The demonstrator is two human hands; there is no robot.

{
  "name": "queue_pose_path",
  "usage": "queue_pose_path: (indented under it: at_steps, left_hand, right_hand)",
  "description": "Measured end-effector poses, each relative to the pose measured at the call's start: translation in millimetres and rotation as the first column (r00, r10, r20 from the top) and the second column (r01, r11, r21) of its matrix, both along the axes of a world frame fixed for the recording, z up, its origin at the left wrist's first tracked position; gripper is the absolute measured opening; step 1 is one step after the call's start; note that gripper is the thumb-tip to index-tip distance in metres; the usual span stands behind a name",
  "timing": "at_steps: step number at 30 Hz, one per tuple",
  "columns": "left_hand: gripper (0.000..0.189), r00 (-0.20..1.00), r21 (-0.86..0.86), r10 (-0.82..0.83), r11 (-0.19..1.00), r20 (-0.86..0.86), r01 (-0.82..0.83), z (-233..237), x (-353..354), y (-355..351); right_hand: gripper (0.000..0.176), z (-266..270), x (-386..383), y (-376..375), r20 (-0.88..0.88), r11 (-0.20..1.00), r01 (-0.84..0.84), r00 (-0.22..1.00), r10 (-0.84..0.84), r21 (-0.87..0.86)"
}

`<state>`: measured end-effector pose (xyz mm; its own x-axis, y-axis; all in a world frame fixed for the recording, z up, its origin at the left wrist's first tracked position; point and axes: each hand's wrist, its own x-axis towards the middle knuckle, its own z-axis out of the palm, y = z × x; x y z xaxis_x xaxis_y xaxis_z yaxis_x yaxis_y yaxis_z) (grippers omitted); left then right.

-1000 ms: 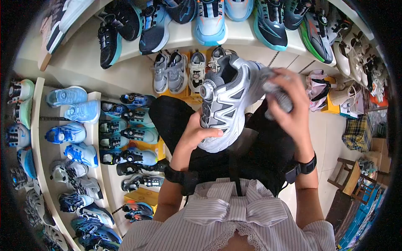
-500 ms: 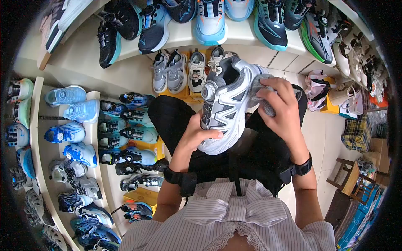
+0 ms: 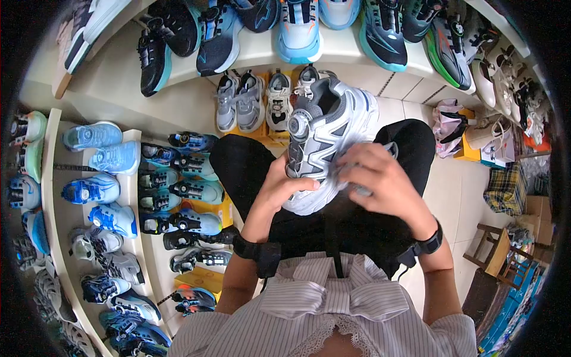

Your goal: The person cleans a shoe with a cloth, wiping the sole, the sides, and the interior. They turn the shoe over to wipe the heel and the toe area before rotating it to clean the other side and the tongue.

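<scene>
A white and grey sneaker (image 3: 321, 143) with a round dial on its tongue is held up over my lap, its heel pointing away from me. My left hand (image 3: 281, 185) grips it near the toe, with the thumb across the upper and the other fingers hidden beneath. In my right hand (image 3: 376, 181) is a grey cloth (image 3: 345, 163), bunched up and pressed against the sneaker's right side near the sole. Motion blurs the cloth and the right fingers.
Sneakers line a curved shelf (image 3: 250, 70) ahead. Shelves at left (image 3: 140, 202) hold rows of blue, black and grey sneakers. More sneakers (image 3: 239, 104) stand on yellow boxes beyond my knees. A small wooden stool (image 3: 489, 250) and a plaid bag (image 3: 505, 189) are at right.
My right hand has slid the cloth from the sneaker's heel down along its side toward the toe. The left hand keeps its grip, and the sneaker has shifted only slightly.
</scene>
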<state>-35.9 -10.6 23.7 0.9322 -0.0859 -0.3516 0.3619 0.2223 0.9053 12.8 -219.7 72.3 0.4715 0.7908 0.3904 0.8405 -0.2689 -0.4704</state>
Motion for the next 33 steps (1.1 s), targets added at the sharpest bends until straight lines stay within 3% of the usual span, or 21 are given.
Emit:
queue_pose_path:
  at_steps: [2, 4, 6, 16, 20, 26, 33]
  left_hand:
    - [0.068, 1.0, 0.011, -0.01, 1.0, 0.008, 0.009, -4, 0, 1]
    - [0.069, 0.995, 0.008, -0.025, 1.0, 0.096, 0.025, -7, -2, 1]
    - [0.069, 0.995, -0.013, -0.021, 1.0, 0.095, 0.023, -7, -4, 0]
    - [0.067, 0.999, -0.049, 0.007, 0.999, 0.032, -0.006, -4, -8, 6]
    - [0.067, 0.997, -0.091, 0.074, 0.993, 0.0, -0.074, -3, -12, 8]
    - [0.068, 0.994, -0.131, 0.108, 0.986, -0.005, -0.107, -7, -18, 6]
    - [0.065, 0.991, -0.184, 0.13, 0.974, -0.029, -0.133, 0, -25, 4]
  right_hand:
    - [0.03, 8, 13, -8, 0.077, 0.983, 0.182, 0.98, -0.183, 0.02]
    - [0.03, 15, 25, -15, 0.201, 0.913, 0.396, 0.891, -0.408, 0.098]
    - [0.031, 13, 37, -18, 0.251, 0.847, 0.519, 0.81, -0.53, 0.115]
    - [0.031, -6, 22, -9, 0.166, 0.914, 0.394, 0.899, -0.404, 0.091]
    - [0.028, -6, 18, -7, -0.029, 0.941, 0.326, 0.946, -0.324, 0.096]
    - [0.028, -1, 36, -10, 0.009, 0.867, 0.439, 0.891, -0.454, 0.237]
    - [0.027, -2, 35, 3, 0.059, 0.909, 0.338, 0.93, -0.362, 0.245]
